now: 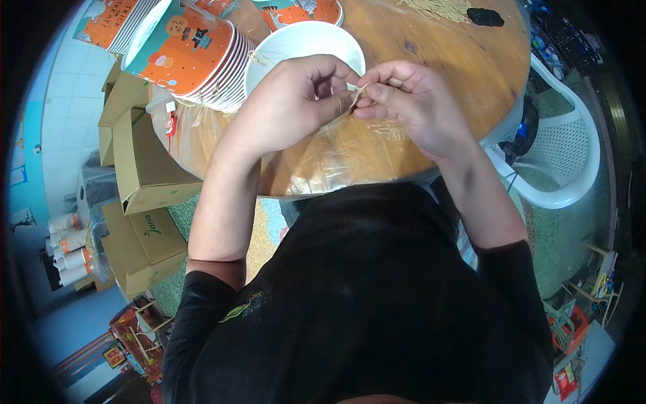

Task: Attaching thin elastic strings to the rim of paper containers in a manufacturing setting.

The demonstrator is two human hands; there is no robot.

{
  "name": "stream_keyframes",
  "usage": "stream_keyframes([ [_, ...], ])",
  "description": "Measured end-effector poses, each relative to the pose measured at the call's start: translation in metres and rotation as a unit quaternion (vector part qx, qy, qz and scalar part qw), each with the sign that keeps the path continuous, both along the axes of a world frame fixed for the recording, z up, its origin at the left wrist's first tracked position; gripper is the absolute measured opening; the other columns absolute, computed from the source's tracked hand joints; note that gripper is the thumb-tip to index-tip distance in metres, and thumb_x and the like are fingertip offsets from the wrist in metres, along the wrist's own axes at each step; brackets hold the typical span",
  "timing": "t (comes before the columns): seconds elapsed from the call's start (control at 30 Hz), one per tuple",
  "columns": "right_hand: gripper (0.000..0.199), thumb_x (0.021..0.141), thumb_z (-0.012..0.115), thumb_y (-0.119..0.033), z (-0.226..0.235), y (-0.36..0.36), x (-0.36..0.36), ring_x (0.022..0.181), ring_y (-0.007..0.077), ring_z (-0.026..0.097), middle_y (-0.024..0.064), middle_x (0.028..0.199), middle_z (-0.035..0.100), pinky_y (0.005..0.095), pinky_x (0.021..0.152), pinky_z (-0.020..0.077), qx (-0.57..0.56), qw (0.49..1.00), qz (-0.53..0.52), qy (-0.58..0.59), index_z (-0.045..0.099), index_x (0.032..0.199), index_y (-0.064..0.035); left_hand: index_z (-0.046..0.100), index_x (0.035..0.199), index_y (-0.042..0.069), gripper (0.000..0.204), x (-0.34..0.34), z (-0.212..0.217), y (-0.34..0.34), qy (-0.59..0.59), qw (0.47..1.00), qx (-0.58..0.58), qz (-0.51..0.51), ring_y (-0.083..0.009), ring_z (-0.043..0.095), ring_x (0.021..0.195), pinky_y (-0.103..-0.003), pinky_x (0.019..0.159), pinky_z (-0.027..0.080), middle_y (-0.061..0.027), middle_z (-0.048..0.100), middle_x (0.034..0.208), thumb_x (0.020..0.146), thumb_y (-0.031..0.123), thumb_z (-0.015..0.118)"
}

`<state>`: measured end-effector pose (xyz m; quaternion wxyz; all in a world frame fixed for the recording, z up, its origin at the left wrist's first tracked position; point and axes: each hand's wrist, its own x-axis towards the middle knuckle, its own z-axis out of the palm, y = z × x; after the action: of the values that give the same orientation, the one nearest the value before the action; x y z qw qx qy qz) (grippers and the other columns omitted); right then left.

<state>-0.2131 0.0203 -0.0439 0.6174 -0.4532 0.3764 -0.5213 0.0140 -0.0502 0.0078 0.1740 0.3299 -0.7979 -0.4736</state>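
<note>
Pale cord [357,98], right there between your fingertips, over the near side of the far half of the round wooden table [464,94]! Just beyond your hands sits a white-lined paper bucket [313,46], its near rim partly covered from view by your left hand. On the left, crowding the space beyond your left forearm, a tilted stack of orange printed paper buckets [185,54], with a small red object with a white tip [171,125] lying near its base. Far side now: a bundle of pale cords [437,8], a black object [486,17] right against it. Off the table, open cardboard boxes [158,161] on the left, a white plastic chair [572,145] on the right.

And the grip! Your left hand [293,97] has thumb and fingers nearly together, pinching the cord, the other fingers curled behind. Your right hand [420,101] answers close by, thumb against forefinger, the cord's upper part caught in that pinch. The two sets of fingertips are just beside each other; whether they touch, you can't tell.
</note>
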Motion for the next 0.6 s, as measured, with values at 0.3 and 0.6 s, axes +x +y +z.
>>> stream_keyframes([
  [0.3, 0.017, 0.110, 0.070, -0.006, -0.003, 0.007, 0.000, 0.104, 0.0159, 0.079, 0.0086, 0.109, 0.080, 0.0298, 0.095, 0.0631, -0.095, 0.989, -0.034, 0.110, 0.076, 0.122, 0.0040, 0.078, 0.105, 0.002, 0.009, -0.009, 0.005, 0.013, -0.061, 0.975, -0.206, 0.049, -0.0067, 0.060, 0.071, -0.027, 0.065, 0.051, -0.0005, 0.070, 0.081, 0.102, 0.009, 0.083],
  [0.6, 0.015, 0.110, 0.072, -0.007, -0.001, 0.005, -0.012, 0.100, 0.0154, 0.078, 0.0081, 0.109, 0.080, 0.0304, 0.094, 0.0633, -0.090, 0.987, 0.005, 0.131, 0.077, 0.122, 0.0006, 0.074, 0.109, 0.002, 0.006, -0.010, 0.004, 0.015, -0.065, 0.982, -0.175, 0.027, -0.0045, 0.059, 0.074, -0.026, 0.067, 0.049, 0.0020, 0.068, 0.084, 0.108, 0.008, 0.076],
])
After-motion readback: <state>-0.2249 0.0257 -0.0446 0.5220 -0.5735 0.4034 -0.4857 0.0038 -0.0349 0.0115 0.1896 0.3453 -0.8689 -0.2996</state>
